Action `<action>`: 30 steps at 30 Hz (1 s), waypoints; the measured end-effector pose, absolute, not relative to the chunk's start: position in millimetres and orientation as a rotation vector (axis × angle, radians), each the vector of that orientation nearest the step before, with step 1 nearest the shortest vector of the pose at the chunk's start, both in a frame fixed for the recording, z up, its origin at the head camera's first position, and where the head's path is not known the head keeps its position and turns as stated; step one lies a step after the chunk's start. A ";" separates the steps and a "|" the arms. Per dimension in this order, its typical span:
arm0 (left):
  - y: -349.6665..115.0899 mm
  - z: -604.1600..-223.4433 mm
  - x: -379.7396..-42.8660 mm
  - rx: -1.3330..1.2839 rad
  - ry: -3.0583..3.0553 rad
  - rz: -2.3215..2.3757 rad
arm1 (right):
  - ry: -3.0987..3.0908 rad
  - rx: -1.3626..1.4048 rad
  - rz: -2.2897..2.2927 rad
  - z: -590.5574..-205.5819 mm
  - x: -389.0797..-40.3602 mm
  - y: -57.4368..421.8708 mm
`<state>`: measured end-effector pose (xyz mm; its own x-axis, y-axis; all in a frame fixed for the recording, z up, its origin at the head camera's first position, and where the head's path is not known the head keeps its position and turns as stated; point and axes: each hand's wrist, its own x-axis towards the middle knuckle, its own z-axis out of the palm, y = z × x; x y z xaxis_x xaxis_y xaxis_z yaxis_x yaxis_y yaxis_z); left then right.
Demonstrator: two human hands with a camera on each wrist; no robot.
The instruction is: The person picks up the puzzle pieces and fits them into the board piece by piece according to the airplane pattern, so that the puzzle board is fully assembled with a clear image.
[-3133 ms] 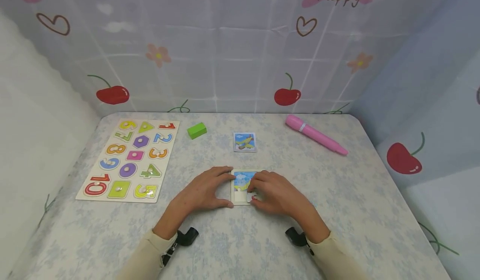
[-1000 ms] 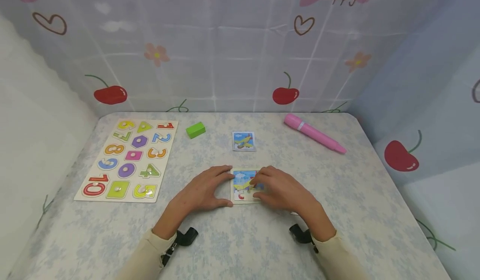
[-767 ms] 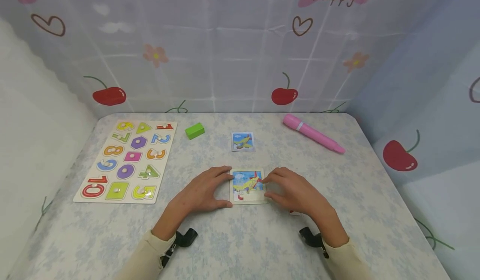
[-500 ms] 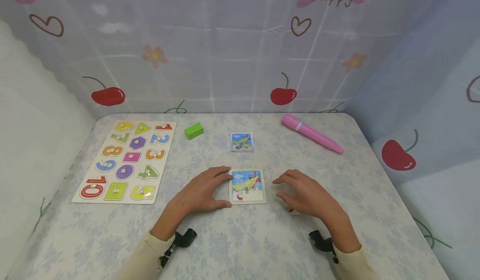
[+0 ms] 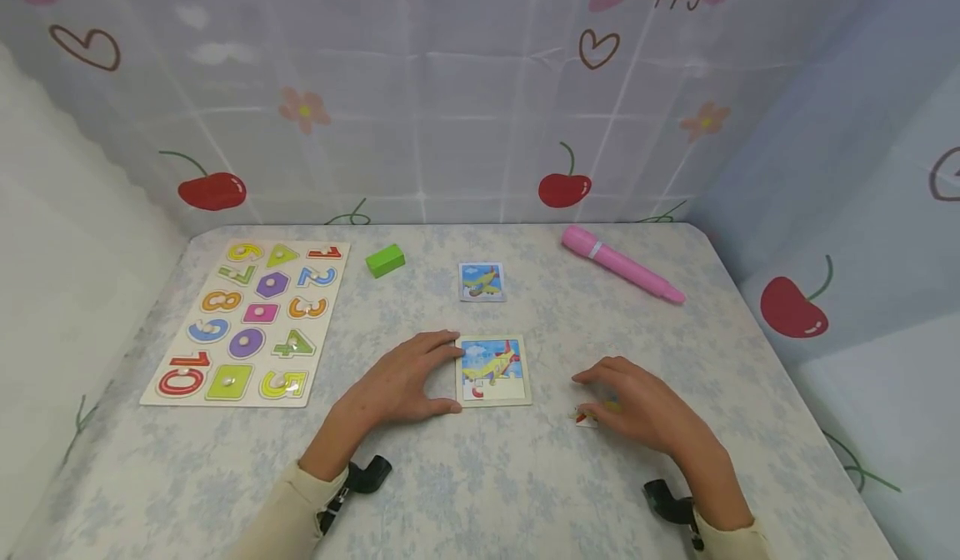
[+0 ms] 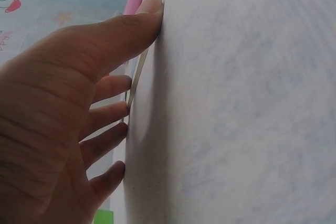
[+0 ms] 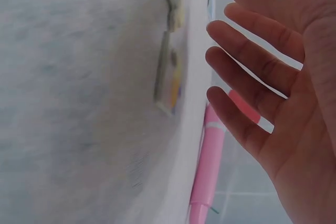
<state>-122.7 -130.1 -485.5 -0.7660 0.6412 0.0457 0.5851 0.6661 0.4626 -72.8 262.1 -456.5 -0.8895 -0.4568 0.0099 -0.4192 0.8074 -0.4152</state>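
Observation:
A small square jigsaw puzzle board (image 5: 492, 368) lies mid-table, showing a yellow plane with a red tail; its lower right part is bare cream. My left hand (image 5: 397, 381) rests at its left edge, thumb and fingertips touching the rim, as the left wrist view also shows at the board's edge (image 6: 137, 74). To the right, my right hand (image 5: 648, 410) hovers with fingers spread over loose jigsaw pieces. One piece (image 5: 586, 420) has red on it; a yellowish one is partly hidden under the fingers. In the right wrist view, a loose piece (image 7: 169, 80) lies apart from the fingers.
A small plane picture card (image 5: 482, 282) lies behind the board. Farther back are a green block (image 5: 386, 261) and a pink marker-shaped stick (image 5: 622, 265). On the left lies a number-and-shape peg board (image 5: 288, 345). A patterned curtain (image 5: 480, 93) stands behind the table.
My right hand put a piece with the red tail into the board, let go, and moved right and nearer to the loose pieces. My left hand has stayed at the board's edge.

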 end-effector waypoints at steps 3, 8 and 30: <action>-130.3 -484.5 -122.0 1.018 2.755 0.702 | 2.881 -0.672 -0.643 -460.2 -67.9 264.9; -130.7 -484.3 -122.2 1.022 2.756 0.707 | 2.877 -0.660 -0.652 -463.1 -63.4 267.2; -131.0 -486.0 -123.8 1.021 2.744 0.704 | 2.903 -0.919 -0.547 -463.4 -71.6 255.5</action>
<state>-123.8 -131.0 -486.0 -0.7625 0.6458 0.0398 0.5851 0.6620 0.4684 -71.6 255.5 -463.4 -0.8225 -0.5656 0.0599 -0.5486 0.7612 -0.3457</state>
